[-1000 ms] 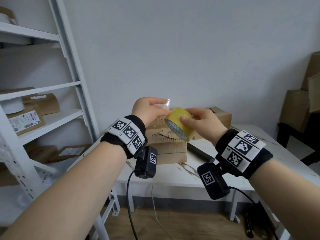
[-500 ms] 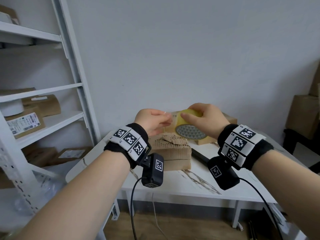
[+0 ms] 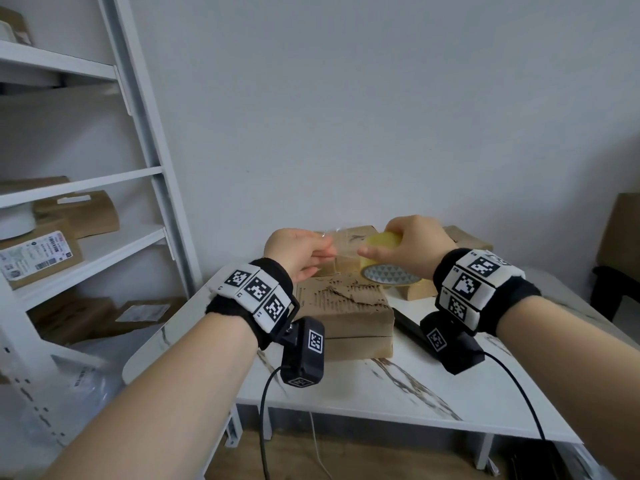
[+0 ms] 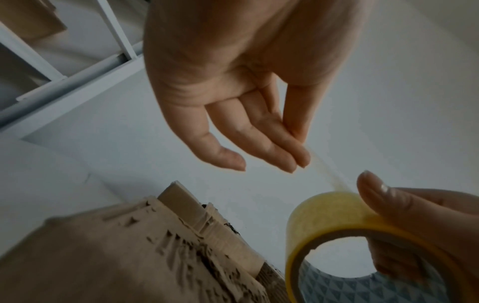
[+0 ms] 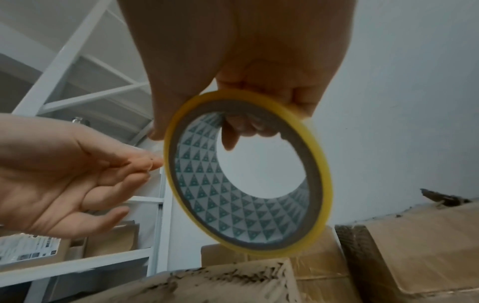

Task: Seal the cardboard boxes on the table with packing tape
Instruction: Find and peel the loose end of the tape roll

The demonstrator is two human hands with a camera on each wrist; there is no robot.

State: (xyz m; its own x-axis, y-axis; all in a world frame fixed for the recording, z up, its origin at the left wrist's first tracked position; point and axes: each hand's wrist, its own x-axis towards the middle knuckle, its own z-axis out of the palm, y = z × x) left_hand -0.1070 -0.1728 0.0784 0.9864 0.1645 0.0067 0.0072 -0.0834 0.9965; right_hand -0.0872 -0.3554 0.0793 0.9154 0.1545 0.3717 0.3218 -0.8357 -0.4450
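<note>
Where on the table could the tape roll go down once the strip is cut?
Bare tabletop lies along the near edge, in front of the torn cardboard box, and on the right side beyond the black tool. The far middle is crowded with boxes.

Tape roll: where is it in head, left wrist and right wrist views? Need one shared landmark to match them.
Head: tape roll right of centre, gripped by the right hand, above the boxes.
Left wrist: tape roll at lower right, seen edge-on, thumb on top.
Right wrist: tape roll fills the centre, seen through its core.
Shared landmark: the torn cardboard box just below the roll in all three.
</note>
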